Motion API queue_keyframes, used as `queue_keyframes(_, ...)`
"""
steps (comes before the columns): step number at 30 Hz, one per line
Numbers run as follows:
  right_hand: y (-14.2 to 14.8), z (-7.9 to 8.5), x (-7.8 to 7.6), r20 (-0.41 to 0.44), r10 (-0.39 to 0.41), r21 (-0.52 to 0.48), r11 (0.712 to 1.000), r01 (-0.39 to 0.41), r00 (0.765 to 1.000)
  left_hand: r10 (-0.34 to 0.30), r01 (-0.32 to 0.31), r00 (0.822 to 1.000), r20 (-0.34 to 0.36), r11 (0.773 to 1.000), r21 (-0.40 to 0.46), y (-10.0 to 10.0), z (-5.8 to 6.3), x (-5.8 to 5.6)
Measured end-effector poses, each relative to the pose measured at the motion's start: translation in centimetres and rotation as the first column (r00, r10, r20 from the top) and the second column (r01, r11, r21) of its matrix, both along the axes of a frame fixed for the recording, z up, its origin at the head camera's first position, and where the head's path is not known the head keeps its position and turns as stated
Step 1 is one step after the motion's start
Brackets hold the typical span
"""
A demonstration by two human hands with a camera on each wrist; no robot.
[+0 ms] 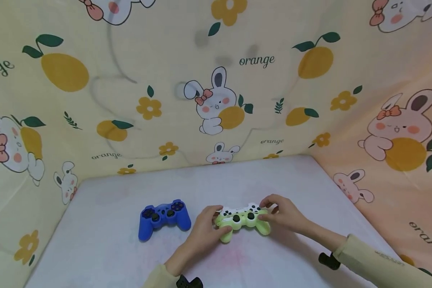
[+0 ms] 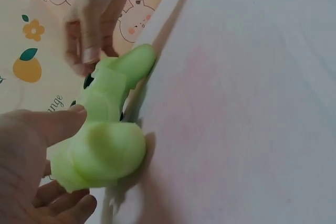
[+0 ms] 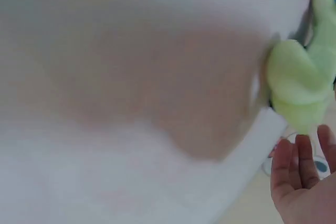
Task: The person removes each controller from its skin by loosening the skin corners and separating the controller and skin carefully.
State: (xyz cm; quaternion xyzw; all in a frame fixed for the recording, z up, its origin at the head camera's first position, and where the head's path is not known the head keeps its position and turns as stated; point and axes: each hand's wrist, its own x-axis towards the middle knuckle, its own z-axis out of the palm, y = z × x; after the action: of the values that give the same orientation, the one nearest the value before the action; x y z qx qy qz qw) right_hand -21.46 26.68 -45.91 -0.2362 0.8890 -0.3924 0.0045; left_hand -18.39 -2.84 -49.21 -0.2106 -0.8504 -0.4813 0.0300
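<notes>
A white game controller [image 1: 253, 207] sits in a light green soft cover [image 1: 242, 221]; its white upper edge and dark sticks show. My left hand [image 1: 208, 227] grips the controller's left end, thumb on the green cover and fingers around the far side. In the left wrist view the left thumb [image 2: 65, 124] lies along the cover. At the other end is my right hand [image 1: 282, 214], its thumb and fingers apart around the right corner. The right wrist view shows those right fingers [image 3: 296, 166] just off the green cover [image 3: 294, 72].
Left of the hands a blue game controller [image 1: 163, 218] lies on the white tabletop [image 1: 111, 208]. A patterned cloth [image 1: 158, 60] with rabbits and oranges hangs behind and at both sides. Black wrist devices [image 1: 329, 261] sit by the sleeves.
</notes>
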Motion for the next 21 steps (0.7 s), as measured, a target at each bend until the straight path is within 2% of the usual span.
queue_keyframes(5,-1.4,0.8,-0.5,-0.046,0.074,0.005,0.997,-0.074,0.996,0.040,-0.040,0.998,-0.058,0.999,0.007,0.2,-0.2,-0.3)
queue_keyframes(9,-2.1,0.8,-0.9,-0.030,0.074,0.037,0.997,-0.073,0.997,0.051,-0.049,0.996,-0.075,0.998,0.030,0.2,-0.6,-0.4)
queue_keyframes(12,-2.4,0.9,-1.2,-0.039,0.078,0.044,0.996,-0.076,0.996,0.036,-0.033,0.995,-0.089,0.999,0.028,0.1,-0.6,-0.7)
queue_keyframes(15,-2.5,1.0,-1.5,-0.035,0.113,0.048,0.993,-0.111,0.993,0.016,-0.015,0.997,-0.079,1.000,0.017,0.1,-0.5,-0.8)
queue_keyframes(21,-2.8,1.2,-1.8,0.041,0.164,0.072,0.983,-0.167,0.986,-0.025,0.025,0.999,-0.032,1.000,-0.013,0.1,-0.2,-1.0)
